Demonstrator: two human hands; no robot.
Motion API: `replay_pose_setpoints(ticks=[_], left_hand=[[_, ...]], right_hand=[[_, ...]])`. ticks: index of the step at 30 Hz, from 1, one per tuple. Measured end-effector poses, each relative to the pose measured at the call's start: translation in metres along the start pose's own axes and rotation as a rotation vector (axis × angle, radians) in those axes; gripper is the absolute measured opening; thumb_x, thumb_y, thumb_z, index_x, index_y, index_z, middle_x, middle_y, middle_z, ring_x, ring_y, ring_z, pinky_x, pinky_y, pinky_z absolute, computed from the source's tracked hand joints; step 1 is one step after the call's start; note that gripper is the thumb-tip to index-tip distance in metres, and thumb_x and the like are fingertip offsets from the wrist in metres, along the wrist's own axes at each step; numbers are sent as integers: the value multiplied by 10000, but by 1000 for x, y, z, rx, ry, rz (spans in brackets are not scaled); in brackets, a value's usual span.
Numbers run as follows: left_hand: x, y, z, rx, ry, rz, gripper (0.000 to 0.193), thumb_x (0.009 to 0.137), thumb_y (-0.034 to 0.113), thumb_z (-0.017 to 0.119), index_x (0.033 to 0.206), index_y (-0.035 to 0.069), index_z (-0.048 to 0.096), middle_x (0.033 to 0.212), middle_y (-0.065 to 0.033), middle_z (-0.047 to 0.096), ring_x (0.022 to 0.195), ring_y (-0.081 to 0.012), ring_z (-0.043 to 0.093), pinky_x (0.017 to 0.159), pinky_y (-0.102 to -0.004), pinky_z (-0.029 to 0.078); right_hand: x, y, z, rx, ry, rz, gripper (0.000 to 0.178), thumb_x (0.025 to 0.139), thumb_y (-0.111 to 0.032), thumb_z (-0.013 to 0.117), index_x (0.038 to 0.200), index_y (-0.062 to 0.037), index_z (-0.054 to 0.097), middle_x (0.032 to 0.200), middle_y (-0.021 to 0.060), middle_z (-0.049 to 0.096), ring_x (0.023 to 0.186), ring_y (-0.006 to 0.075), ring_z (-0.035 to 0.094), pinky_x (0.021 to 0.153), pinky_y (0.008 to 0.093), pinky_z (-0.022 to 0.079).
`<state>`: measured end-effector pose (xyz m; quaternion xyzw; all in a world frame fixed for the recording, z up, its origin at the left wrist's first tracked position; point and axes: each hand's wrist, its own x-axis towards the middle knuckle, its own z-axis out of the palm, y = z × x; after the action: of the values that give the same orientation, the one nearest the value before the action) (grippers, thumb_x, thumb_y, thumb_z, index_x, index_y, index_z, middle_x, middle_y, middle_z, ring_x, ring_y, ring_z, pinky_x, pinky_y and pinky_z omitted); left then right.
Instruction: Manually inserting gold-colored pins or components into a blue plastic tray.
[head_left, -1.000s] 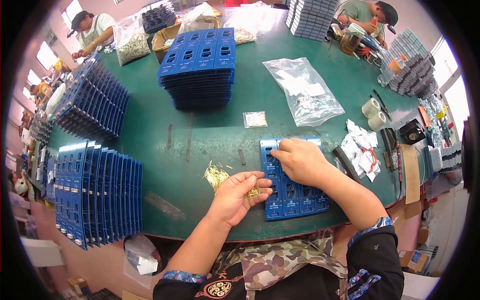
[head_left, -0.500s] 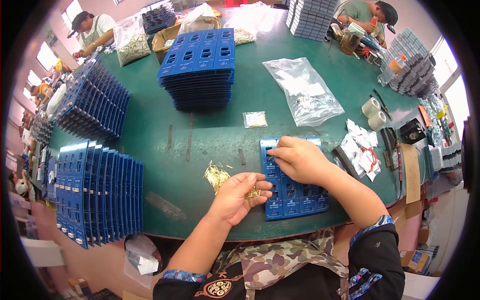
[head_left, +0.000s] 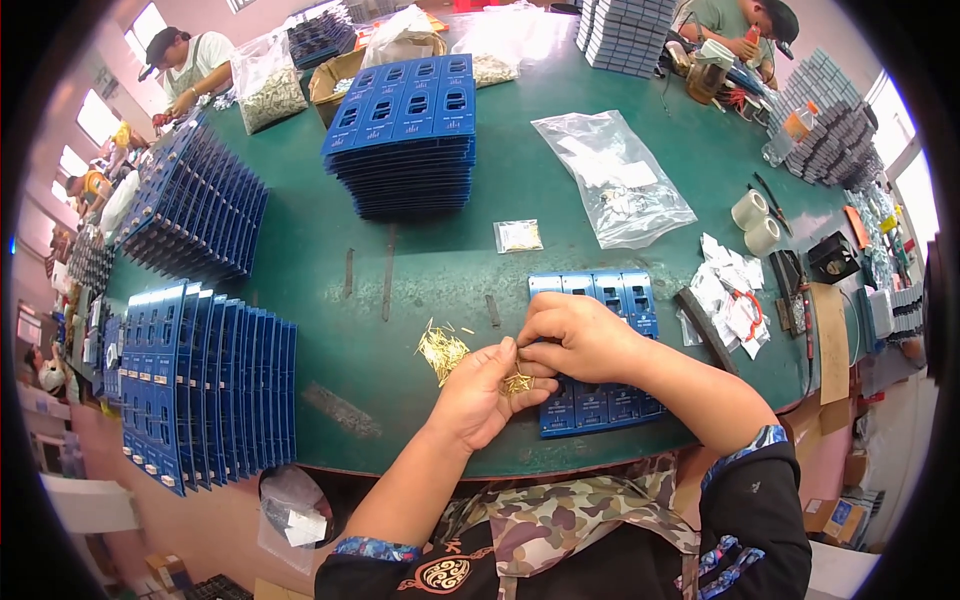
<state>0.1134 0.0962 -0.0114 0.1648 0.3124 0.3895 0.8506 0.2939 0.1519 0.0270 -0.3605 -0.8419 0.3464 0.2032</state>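
Observation:
Cupped over the green table, my left hand (head_left: 490, 392) holds several small gold-coloured metal pins (head_left: 518, 382) in its curled fingers. My right hand (head_left: 578, 338) meets its thumb and fingertips in a pinch; whatever sits between those fingertips is too small to make out. Beneath and behind the right hand lies a panel of blue circuit boards (head_left: 600, 408), flat on the table and partly covered by the hand. A loose heap of the same gold pins (head_left: 440, 350) rests on the table just left of my left hand.
Stacks of blue boards stand at the far middle (head_left: 400, 130), left (head_left: 190, 215) and near left (head_left: 205, 390). A small bag (head_left: 518, 236) and a larger clear bag (head_left: 618, 185) lie beyond the panel. Tape rolls (head_left: 756, 222) and white packets (head_left: 725, 290) are at right. Two co-workers sit across the table.
My right hand has come back from the upper left of the blue panel to the fingertips of my left hand. The view has shifted slightly.

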Motion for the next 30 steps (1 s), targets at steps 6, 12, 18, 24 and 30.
replay_pose_setpoints(ticks=[6,12,18,24,30], left_hand=[[-1,3,3,-73,6,-1,362,1017,258,393,1099,-59,547,994,-174,643,880,-271,667,786,-349,579],[0,1,-2,-29,-29,6,282,974,123,424,1131,-76,547,1022,-203,652,901,-293,675,792,-339,582],[-1,2,3,6,-6,-6,234,965,93,473,1124,-59,554,1029,-166,650,900,-231,668,793,-320,571],[4,-2,2,91,-69,-62,251,960,110,505,1147,-51,547,1031,-165,649,903,-252,668,794,-321,574],[0,-4,-12,125,-67,-68,345,953,179,544,1203,-55,508,1049,-159,640,890,-244,654,770,-321,551]], right_hand=[[-1,-3,2,-187,23,-109,108,811,-155,625,830,-50,647,820,95,569,828,298,603,709,392,495],[-1,5,1,-58,41,-39,127,819,-161,632,849,-38,646,847,104,584,824,300,606,713,387,496],[-5,6,-9,-30,18,-47,152,815,-160,646,906,-41,669,859,106,602,822,293,614,713,374,499],[-4,12,-19,-55,-142,-171,167,797,-166,647,937,-91,697,889,90,612,837,297,618,725,387,497],[-3,15,-12,-101,-114,-319,143,809,-161,637,858,-35,589,870,115,574,822,329,601,702,416,489]])
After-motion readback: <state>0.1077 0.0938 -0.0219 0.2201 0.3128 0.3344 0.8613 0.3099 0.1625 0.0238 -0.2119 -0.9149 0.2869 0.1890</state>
